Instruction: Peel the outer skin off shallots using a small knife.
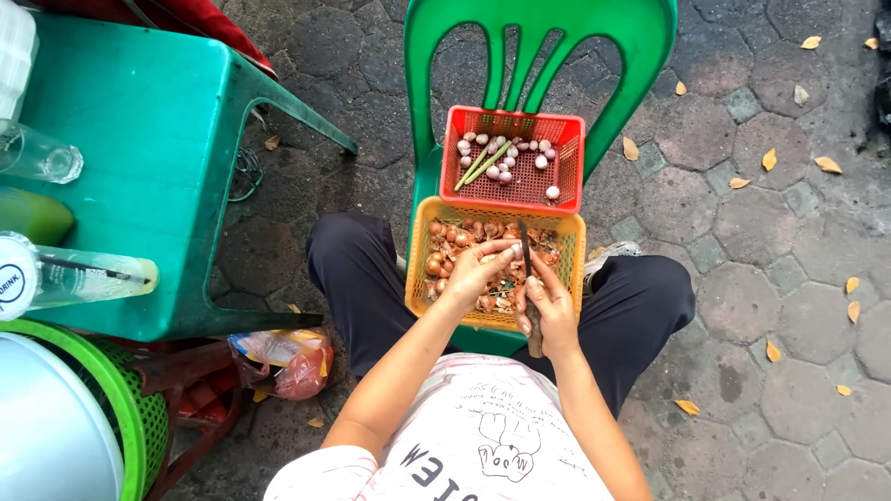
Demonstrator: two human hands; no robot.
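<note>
I note my left hand [478,269] pinching a shallot [513,250] at its fingertips, just left of the knife [526,255], blade upright, gripped closed by my right hand [549,311].

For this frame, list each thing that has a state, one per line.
left hand: shut on a shallot, over the orange basket.
right hand: shut on a knife, blade pointing away from the person.
orange basket: on the green chair, holding unpeeled shallots and skins.
red basket: behind the orange one, holding a few peeled shallots and green stalks.
clear bottle: lying on its side on the green table.
</note>
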